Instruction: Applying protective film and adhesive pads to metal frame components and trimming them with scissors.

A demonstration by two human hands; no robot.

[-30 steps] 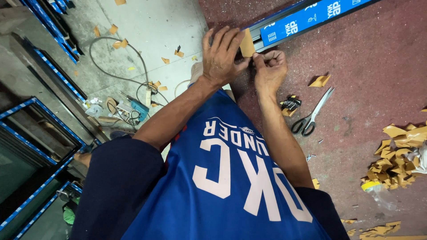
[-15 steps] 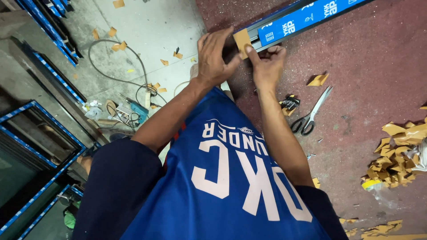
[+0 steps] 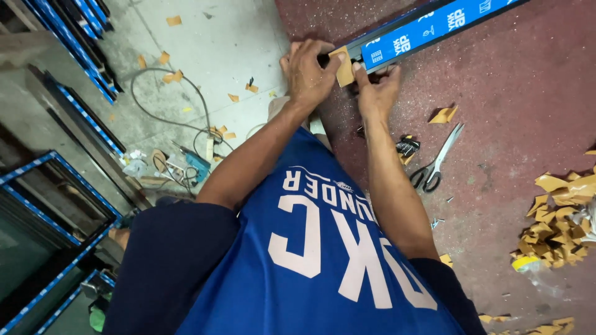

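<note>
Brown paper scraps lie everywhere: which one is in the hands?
The tan piece pressed against the end of the blue-wrapped bar, between both hands; the others lie loose on the floor.

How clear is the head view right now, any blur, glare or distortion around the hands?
Head view: even light, no glare; left hand, right hand and the tan paper piece are sharp; soft shadow under the fingers; wide-angle bending at the edges, where the scrap pile looks slightly smeared.
</note>
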